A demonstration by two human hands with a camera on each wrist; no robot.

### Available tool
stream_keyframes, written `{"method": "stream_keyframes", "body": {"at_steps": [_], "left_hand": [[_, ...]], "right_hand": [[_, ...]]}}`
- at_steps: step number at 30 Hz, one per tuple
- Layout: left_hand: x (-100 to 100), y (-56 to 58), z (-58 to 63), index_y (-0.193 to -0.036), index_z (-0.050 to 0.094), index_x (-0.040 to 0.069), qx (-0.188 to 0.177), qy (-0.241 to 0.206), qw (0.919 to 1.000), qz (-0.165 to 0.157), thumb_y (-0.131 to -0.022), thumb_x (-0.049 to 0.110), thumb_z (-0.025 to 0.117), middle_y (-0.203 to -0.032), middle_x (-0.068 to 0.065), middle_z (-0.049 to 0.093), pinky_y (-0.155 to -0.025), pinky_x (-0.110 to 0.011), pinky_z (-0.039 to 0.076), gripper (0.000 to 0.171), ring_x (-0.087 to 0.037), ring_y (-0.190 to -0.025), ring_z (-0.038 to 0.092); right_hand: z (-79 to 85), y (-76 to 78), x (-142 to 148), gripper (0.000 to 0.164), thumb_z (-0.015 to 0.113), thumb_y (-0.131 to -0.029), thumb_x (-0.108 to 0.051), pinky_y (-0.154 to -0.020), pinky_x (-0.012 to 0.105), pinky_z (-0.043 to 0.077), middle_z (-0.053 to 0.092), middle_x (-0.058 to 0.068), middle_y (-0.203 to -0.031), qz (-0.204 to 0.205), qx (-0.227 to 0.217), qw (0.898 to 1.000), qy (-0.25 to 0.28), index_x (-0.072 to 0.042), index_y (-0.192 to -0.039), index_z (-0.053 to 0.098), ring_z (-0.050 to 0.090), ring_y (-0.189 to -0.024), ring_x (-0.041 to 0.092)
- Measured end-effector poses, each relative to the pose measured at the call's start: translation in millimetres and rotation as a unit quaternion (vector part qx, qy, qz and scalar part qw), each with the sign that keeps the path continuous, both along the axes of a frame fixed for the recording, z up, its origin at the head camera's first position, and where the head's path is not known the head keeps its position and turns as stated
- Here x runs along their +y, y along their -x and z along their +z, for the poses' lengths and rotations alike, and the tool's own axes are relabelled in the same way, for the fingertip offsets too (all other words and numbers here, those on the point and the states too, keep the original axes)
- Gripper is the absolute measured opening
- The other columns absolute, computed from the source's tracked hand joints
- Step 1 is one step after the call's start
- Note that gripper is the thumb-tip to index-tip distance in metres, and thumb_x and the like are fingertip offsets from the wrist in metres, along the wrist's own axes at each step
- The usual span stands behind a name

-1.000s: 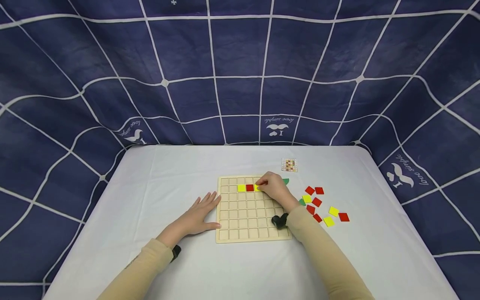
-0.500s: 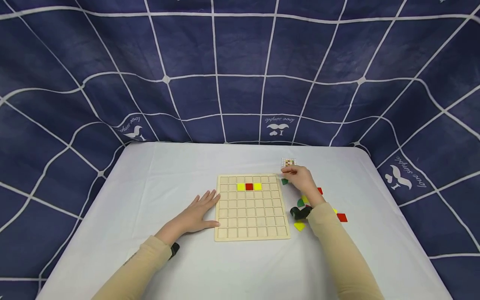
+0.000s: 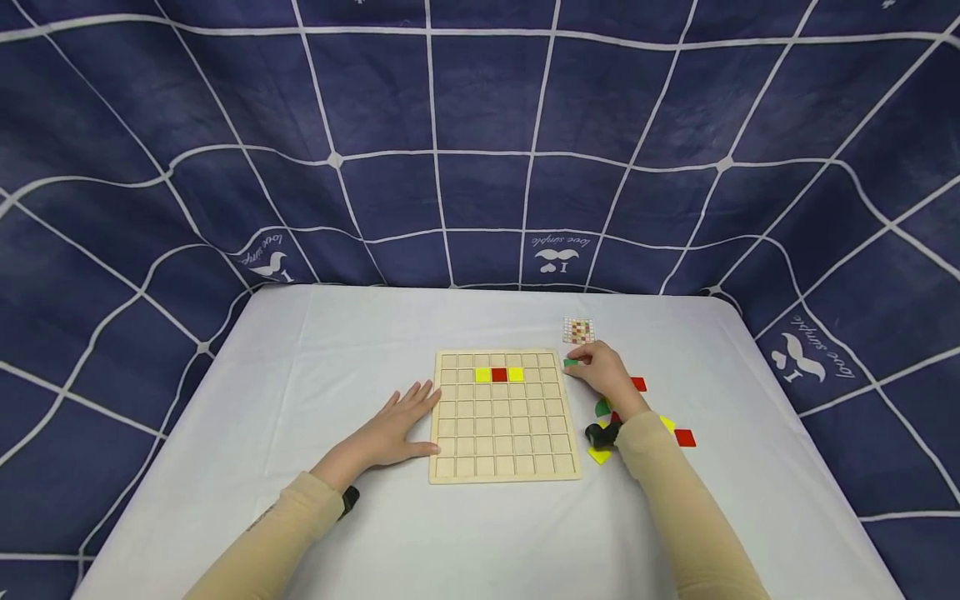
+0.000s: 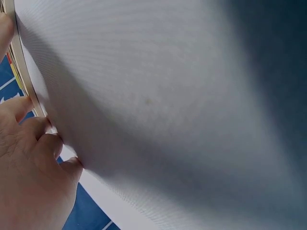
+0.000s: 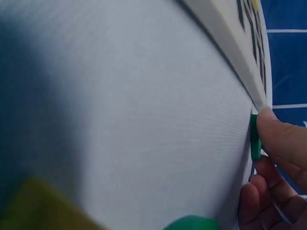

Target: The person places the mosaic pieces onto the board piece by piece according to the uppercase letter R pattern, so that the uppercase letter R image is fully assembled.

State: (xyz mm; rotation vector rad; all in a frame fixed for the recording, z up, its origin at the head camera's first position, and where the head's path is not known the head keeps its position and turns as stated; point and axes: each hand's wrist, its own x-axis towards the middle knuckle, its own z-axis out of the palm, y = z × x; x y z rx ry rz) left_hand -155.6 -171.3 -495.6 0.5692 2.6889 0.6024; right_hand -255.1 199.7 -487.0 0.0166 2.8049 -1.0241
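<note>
A square wooden grid board (image 3: 486,427) lies on the white table. Near its far edge, a red square tile (image 3: 499,375) sits between two yellow square tiles, one on the left (image 3: 482,375) and one on the right (image 3: 516,374). My left hand (image 3: 381,435) rests flat with spread fingers, touching the board's left edge. Beyond the board's far right corner, my right hand (image 3: 604,375) pinches a green tile (image 5: 255,138) between thumb and fingers, low at the table. Part of that tile is hidden by the fingers.
Loose tiles lie right of the board, partly under the right forearm: a green one (image 3: 602,407), a yellow one (image 3: 599,455), red ones (image 3: 685,437) and others. A small printed pattern card (image 3: 578,330) lies beyond the right hand. A dark grid-patterned curtain (image 3: 480,192) surrounds the table.
My right hand has let go of the right yellow tile on the board and moved right to the green tile, which it now pinches. My left hand has stayed at the board's edge.
</note>
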Motion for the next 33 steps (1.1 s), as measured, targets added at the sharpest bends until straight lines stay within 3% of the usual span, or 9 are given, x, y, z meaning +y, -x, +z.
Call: {"method": "stream_keyframes", "body": {"at_steps": [8, 14, 21, 26, 33], "left_hand": [[-0.5, 1.3, -1.3, -0.157, 0.025, 0.010, 0.002, -0.004, 1.0000, -0.004, -0.085, 0.050, 0.071, -0.165, -0.014, 0.015, -0.124, -0.055, 0.007, 0.094, -0.034, -0.154, 0.009], [-1.2, 1.7, -2.1, -0.157, 0.025, 0.011, 0.002, -0.004, 1.0000, -0.005, -0.085, 0.051, 0.071, -0.165, -0.014, 0.015, -0.124, -0.056, 0.007, 0.095, -0.034, -0.153, 0.009], [-1.0, 1.3, -0.5, -0.157, 0.025, 0.010, 0.001, -0.001, 1.0000, -0.006, -0.085, 0.052, 0.070, -0.165, -0.014, 0.014, -0.124, -0.056, 0.007, 0.095, -0.034, -0.153, 0.009], [-0.2, 1.2, 0.7, -0.157, 0.024, 0.011, -0.002, 0.002, 1.0000, -0.002, -0.085, 0.051, 0.071, -0.165, -0.013, 0.014, -0.124, -0.055, 0.006, 0.095, -0.033, -0.154, 0.008], [-0.5, 0.9, 1.1, -0.157, 0.025, 0.010, -0.003, -0.006, 1.0000, -0.001, -0.085, 0.049, 0.071, -0.165, -0.014, 0.014, -0.124, -0.055, 0.007, 0.095, -0.034, -0.154, 0.009]], "right_hand": [[-0.6, 2.2, -2.3, 0.027, 0.076, -0.086, -0.019, -0.075, 0.032, 0.040, 0.053, 0.014, -0.098, -0.006, -0.016, 1.000, -0.015, -0.001, -0.104, 0.068, 0.048, -0.088, 0.027], [-1.1, -1.3, -1.0, 0.028, 0.076, -0.086, -0.020, -0.073, 0.028, 0.044, 0.059, 0.011, -0.093, 0.001, -0.011, 1.000, -0.019, -0.004, -0.104, 0.062, 0.052, -0.085, 0.024], [6.0, -4.3, -4.4, 0.016, 0.075, -0.086, -0.012, -0.070, 0.024, 0.047, 0.067, 0.011, -0.093, -0.011, 0.026, 0.998, 0.052, -0.005, -0.098, 0.068, 0.058, -0.080, 0.019], [10.8, -4.7, -17.0, 0.022, 0.075, -0.086, -0.012, -0.067, 0.022, 0.051, 0.067, 0.010, -0.097, -0.012, 0.011, 0.995, 0.096, -0.006, -0.106, 0.068, 0.060, -0.075, 0.013], [7.4, -5.8, -35.7, 0.023, 0.075, -0.087, -0.015, -0.072, 0.027, 0.054, 0.070, 0.010, -0.100, 0.003, 0.014, 0.995, 0.104, -0.007, -0.107, 0.069, 0.065, -0.082, 0.015]]}}
